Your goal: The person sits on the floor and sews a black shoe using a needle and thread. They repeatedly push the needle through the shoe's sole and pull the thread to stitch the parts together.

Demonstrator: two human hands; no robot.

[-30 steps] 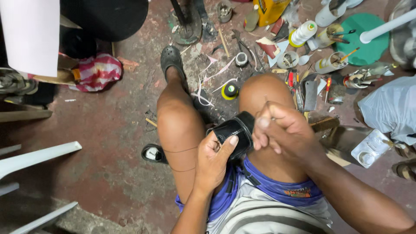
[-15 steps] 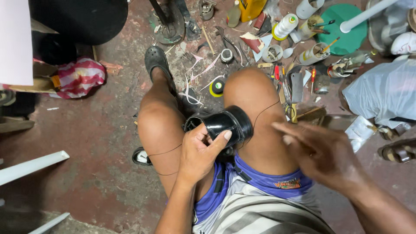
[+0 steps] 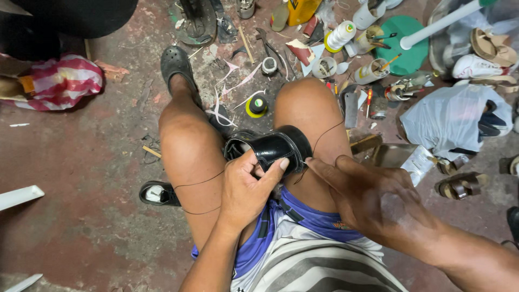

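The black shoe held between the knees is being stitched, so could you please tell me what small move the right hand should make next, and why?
Probably a pull on the thread away from the black shoe to draw the stitch tight. The right hand has its fingertips at the shoe's edge, the left hand grips the shoe, and thread hangs in slack loops over both thighs.

A: Floor (image 3: 97,178): bare concrete, reddish-brown, stained and scuffed.
B: Noted. Clutter?
A: At 12 to 2 o'clock, scattered tools, thread spools (image 3: 339,35) and a green round base (image 3: 413,32) with a white pole (image 3: 440,22). At 9 o'clock, a white bar (image 3: 19,197).
B: Light?
A: Even, soft shadows.
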